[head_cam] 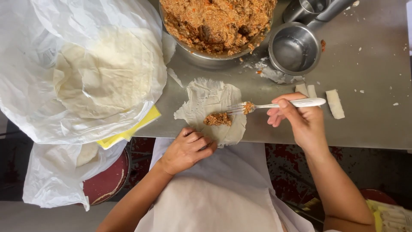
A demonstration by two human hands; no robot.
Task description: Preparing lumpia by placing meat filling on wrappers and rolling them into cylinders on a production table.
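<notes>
The right hand (pixel 302 122) pinched a fork (pixel 274 105) in its fingers, tines lying leftward over the filling (pixel 217 119) on the wrapper (pixel 210 101). The left hand (pixel 186 150), fingers curled together, pressed the wrapper's near edge at the bench (pixel 369 129) rim, just below the filling.

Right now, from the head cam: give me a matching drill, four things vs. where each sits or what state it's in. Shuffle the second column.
Things
1. fork
2. small steel cup
3. stack of wrappers
4. single wrapper sheet

Places or states
A. lying inside an open white plastic bag
B. flat on the table with a lump of filling on it
C. held in the right hand, filling on its tines
D. empty, beside the big bowl of filling

Pairs: 1-C, 2-D, 3-A, 4-B
</notes>
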